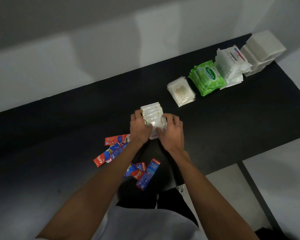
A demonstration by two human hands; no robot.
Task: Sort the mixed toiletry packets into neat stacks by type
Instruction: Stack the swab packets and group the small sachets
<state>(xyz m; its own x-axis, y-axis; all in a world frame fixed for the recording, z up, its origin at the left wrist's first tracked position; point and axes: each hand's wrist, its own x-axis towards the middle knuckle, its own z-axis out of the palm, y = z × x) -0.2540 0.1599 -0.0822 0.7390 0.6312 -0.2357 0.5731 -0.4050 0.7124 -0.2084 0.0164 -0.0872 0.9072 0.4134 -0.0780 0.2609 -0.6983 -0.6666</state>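
the left hand [139,128] and right hand [171,131] clasped the fanned white sachets [151,111] from both sides at mid table [232,127]. light, slick and floppy, they probably needed squeezing by the side edges.

Fanned stack of white-and-gold foil sachets [152,115] at centre, gripped at its sides by left hand [139,127] and right hand [171,134]. Red-and-blue toothpaste sachets [114,148] lie loose and overlapping, near-left, with a second cluster [144,172] nearer. Receding far-right, separate stacks in a row: clear cotton-bud packets [181,91], green wipe packs [207,78], white plastic-wrapped packs [230,66], white folded pads [261,51].
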